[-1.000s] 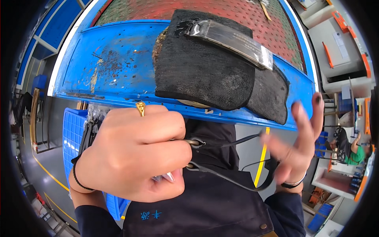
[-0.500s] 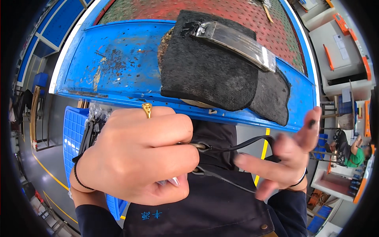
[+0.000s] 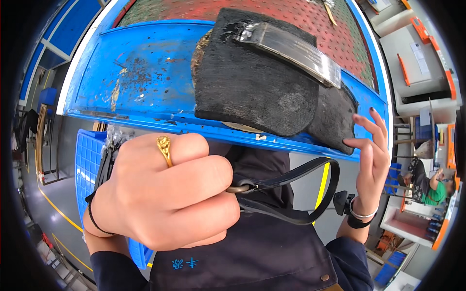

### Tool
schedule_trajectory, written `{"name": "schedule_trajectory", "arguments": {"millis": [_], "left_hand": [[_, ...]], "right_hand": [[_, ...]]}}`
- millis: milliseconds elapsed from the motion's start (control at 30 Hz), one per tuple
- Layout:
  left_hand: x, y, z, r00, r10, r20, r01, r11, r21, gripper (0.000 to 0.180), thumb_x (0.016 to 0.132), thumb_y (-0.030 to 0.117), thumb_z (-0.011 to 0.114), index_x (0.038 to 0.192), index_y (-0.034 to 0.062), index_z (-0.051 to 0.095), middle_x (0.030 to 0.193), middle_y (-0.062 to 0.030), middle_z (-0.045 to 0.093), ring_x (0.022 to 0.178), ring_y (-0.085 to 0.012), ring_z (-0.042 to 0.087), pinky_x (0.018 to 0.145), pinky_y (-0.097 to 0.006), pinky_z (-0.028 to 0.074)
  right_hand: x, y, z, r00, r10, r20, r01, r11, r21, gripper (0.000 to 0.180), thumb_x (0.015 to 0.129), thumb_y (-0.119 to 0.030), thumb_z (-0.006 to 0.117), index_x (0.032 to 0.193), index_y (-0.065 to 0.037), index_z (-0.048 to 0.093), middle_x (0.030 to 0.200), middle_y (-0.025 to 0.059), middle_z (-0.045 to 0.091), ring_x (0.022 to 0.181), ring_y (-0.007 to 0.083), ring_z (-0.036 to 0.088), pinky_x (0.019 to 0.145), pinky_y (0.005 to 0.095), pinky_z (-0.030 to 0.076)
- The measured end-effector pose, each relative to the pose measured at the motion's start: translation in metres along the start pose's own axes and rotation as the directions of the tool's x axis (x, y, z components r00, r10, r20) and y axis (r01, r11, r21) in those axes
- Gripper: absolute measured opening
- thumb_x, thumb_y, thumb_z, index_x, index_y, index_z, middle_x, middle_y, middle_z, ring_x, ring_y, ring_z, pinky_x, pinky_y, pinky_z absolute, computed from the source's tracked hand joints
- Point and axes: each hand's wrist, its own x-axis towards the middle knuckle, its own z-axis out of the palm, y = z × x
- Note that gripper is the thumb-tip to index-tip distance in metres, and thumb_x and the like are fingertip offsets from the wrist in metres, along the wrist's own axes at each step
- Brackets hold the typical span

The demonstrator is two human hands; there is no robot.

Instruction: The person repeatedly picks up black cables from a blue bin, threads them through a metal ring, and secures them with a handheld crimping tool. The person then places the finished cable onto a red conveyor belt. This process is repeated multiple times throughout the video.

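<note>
My left hand [image 3: 167,191], with a gold ring on one finger, is closed around the end of a black strap loop [image 3: 310,218]. A brass-coloured metal ring [image 3: 238,188] sticks out of the fist where the strap joins it; the rest of what the fist holds is hidden. The loop hangs free to the right, over my dark apron [image 3: 238,252]. My right hand [image 3: 371,150] is empty, fingers apart, beside the right edge of a dark grey cloth [image 3: 335,116]. I cannot tell whether its fingertips touch the cloth.
A larger black cloth pad [image 3: 257,82] covers part of the blue bench [image 3: 145,82], with a clear plastic box [image 3: 291,51] on it. Beyond lies a red and green studded mat [image 3: 184,9]. A blue crate [image 3: 90,165] with wrapped black strips stands at left. Another person [image 3: 432,186] sits far right.
My right hand has moved up and right, away from the strap, to the bench edge. The strap loop has swung open into a wide curve. My left hand keeps its grip.
</note>
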Motion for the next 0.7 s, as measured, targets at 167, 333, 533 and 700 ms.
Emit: {"name": "schedule_trajectory", "arguments": {"millis": [167,333,533,700], "left_hand": [[0.007,0.000,0.004,1.000,0.010,0.009,-0.010,0.999,-0.049,0.014,0.044,0.013,0.059,0.055,0.0096,0.052,0.062,-0.0029,0.050,0.043,-0.0147,0.037,0.039,-0.025,0.027],[0.007,0.001,0.002,1.000,-0.008,0.024,0.009,0.997,-0.070,0.014,0.043,0.012,0.058,0.055,0.0103,0.051,0.062,-0.0023,0.050,0.043,-0.0148,0.037,0.039,-0.026,0.027],[0.005,0.001,0.002,1.000,-0.029,0.005,0.030,0.996,-0.085,0.012,0.046,0.013,0.059,0.055,0.0113,0.051,0.063,-0.0016,0.050,0.044,-0.0152,0.038,0.040,-0.026,0.028],[0.004,-0.001,0.004,1.000,-0.028,-0.005,0.027,0.995,-0.097,0.012,0.047,0.013,0.060,0.055,0.0117,0.052,0.064,-0.0015,0.051,0.044,-0.0151,0.038,0.040,-0.026,0.029]], "right_hand": [[0.008,-0.042,0.006,0.917,-0.393,0.065,0.349,0.872,0.344,0.050,0.086,-0.054,0.033,0.093,-0.015,0.064,0.085,0.0067,0.060,0.090,0.0286,0.055,0.097,0.0514,0.028],[0.018,-0.049,0.009,0.815,-0.568,0.111,0.509,0.795,0.331,0.050,0.084,-0.055,0.033,0.099,-0.019,0.064,0.082,0.0023,0.056,0.089,0.0236,0.054,0.098,0.0490,0.028],[0.019,-0.053,0.011,0.796,-0.595,0.110,0.541,0.781,0.311,0.050,0.084,-0.055,0.033,0.099,-0.019,0.065,0.081,0.0012,0.054,0.089,0.0224,0.052,0.099,0.0483,0.027],[0.017,-0.052,0.013,0.804,-0.586,0.100,0.538,0.789,0.297,0.050,0.084,-0.054,0.034,0.098,-0.019,0.065,0.080,0.0012,0.054,0.088,0.0223,0.053,0.098,0.0488,0.028]]}}
